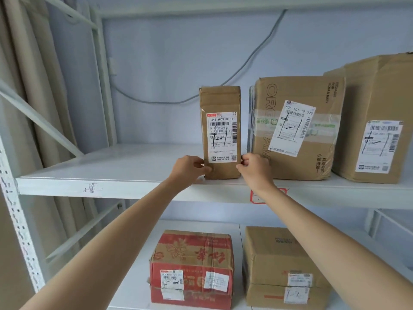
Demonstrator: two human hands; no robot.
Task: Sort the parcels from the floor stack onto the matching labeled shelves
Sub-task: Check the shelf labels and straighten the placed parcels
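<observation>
White shelf (111, 171) front edge carries the narrow parcel (220, 130), your left hand (190, 167) and right hand (254, 167) pinching its lower corners to steady it upright

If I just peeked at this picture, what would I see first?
First, the tall narrow parcel standing upright on the upper shelf, with the left hand and right hand holding its bottom corners. Next, the big brown box right beside it with a crooked white label. Below, on the lower shelf, sits a bright red patterned box.
</observation>
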